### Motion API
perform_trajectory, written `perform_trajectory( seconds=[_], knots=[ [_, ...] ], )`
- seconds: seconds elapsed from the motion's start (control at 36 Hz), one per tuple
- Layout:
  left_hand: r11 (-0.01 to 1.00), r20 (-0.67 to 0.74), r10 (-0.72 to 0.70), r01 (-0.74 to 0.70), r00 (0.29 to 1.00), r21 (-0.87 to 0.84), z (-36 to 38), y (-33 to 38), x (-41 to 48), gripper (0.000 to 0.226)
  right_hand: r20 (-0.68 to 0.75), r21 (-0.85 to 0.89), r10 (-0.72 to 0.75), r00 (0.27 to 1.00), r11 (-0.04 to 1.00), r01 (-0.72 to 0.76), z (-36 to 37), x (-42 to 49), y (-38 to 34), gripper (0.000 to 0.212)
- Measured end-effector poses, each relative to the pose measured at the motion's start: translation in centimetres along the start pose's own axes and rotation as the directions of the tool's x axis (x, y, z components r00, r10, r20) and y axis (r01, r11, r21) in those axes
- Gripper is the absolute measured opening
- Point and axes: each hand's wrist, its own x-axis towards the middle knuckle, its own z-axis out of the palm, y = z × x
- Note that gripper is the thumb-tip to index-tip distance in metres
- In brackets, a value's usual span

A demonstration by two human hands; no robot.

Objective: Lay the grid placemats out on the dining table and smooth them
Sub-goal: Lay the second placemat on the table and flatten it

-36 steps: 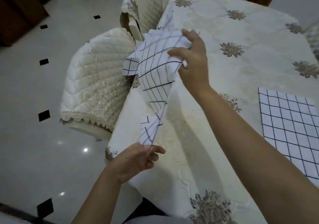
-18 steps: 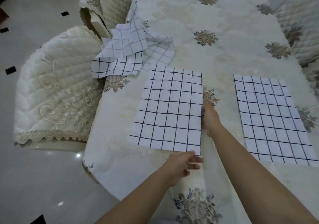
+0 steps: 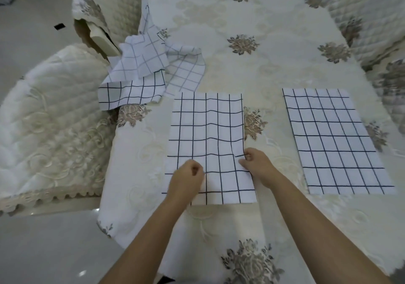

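Note:
The middle grid placemat (image 3: 208, 130) lies flat on the dining table (image 3: 274, 69) near its front edge, with a few ripples toward its lower right. My left hand (image 3: 188, 178) sits on the mat's lower left part, fingers curled and thumb against them, pinching the cloth. At the mat's right edge my right hand (image 3: 256, 165) pinches the cloth, which wrinkles there. A second grid placemat (image 3: 333, 141) lies flat to the right, apart from both hands. Several more grid placemats (image 3: 149, 71) lie crumpled in a heap at the table's left edge.
The table wears a cream embroidered cloth with brown flower motifs. Quilted cream chairs stand at the left (image 3: 50, 119), the back left (image 3: 105, 5) and the right (image 3: 372, 21). A glossy tiled floor (image 3: 43, 244) lies left of the table.
The placemat I held up in the air has been laid flat on the table. Both hands have since moved from its bottom and right edges onto its lower part.

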Motion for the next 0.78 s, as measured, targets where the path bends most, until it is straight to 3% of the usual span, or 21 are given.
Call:
perform_trajectory(
  seconds=[0.11, 0.19, 0.28, 0.44, 0.61, 0.72, 0.78],
  knots=[
    [0.979, -0.246, 0.045, 0.006, 0.968, 0.205, -2.2, -2.9, 1.5, 0.021, 0.023, 0.012, -0.036, 0.999, 0.999, 0.035, -0.4, -0.7, 0.7, 0.008],
    [0.931, -0.289, 0.158, -0.045, 0.944, 0.361, -2.6, -4.6, 2.0, 0.028, -0.012, 0.036, -0.032, 0.999, 0.999, 0.032, -0.1, -0.8, 1.0, 0.007],
    [0.848, -0.209, 0.273, -0.132, 0.939, 0.514, -2.0, -6.2, 2.2, 0.041, -0.063, 0.021, -0.029, 0.998, 0.999, 0.03, 0.6, -0.5, 0.7, 0.008],
    [0.707, -0.042, 0.291, -0.186, 0.956, 0.683, -0.6, -6.4, 2.3, 0.05, -0.12, 0.067, 0.008, 0.993, 0.998, 0.0, 1.6, -0.6, 0.3, 0.009],
    [0.58, 0.099, 0.403, -0.338, 0.91, 0.741, 0.8, -5.0, 2.1, 0.049, -0.159, 0.15, 0.038, 0.987, 0.989, -0.014, 2.1, -1.2, 0.9, 0.007],
    [0.565, 0.193, 0.458, -0.452, 0.868, 0.691, 1.7, -4.2, 2.3, 0.047, -0.174, 0.127, 0.047, 0.984, 0.992, -0.025, 2.3, -1.2, 0.7, 0.02],
    [0.52, 0.264, 0.495, -0.526, 0.828, 0.673, 2.2, -4.1, 2.3, 0.046, -0.179, 0.105, 0.059, 0.982, 0.994, -0.041, 2.3, -1.0, 0.6, 0.013]
  ],
)
